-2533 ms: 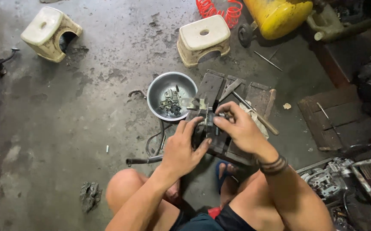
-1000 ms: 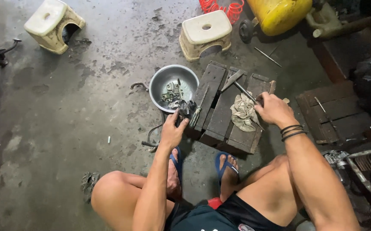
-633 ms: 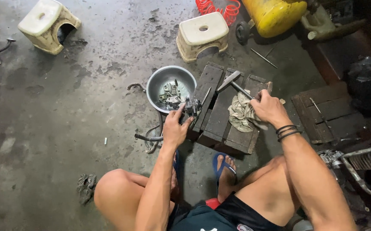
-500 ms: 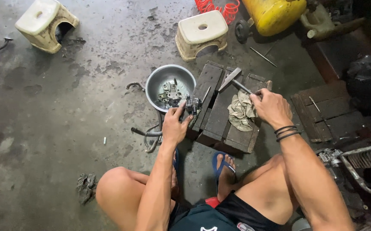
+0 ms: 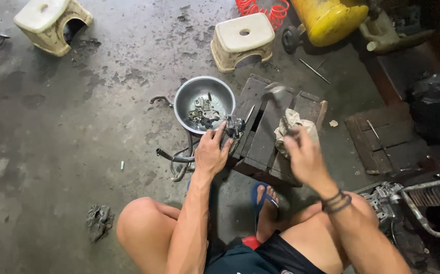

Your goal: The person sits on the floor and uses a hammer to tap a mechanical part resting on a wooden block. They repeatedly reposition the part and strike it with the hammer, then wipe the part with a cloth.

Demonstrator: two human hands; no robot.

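At the wooden block's (image 5: 273, 139) left edge, left hand (image 5: 211, 152) clamps a metal part (image 5: 233, 125); right hand (image 5: 303, 157) grips a hammer (image 5: 280, 104) above the block's middle.

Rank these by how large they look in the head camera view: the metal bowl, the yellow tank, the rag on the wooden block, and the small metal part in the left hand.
1. Yellow tank, partly cut off by the frame
2. Metal bowl
3. Rag, partly hidden by the right hand
4. Small metal part, held by the left hand

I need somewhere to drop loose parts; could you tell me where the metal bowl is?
The bowl sits on the floor ahead of the left hand, left of the wooden block.
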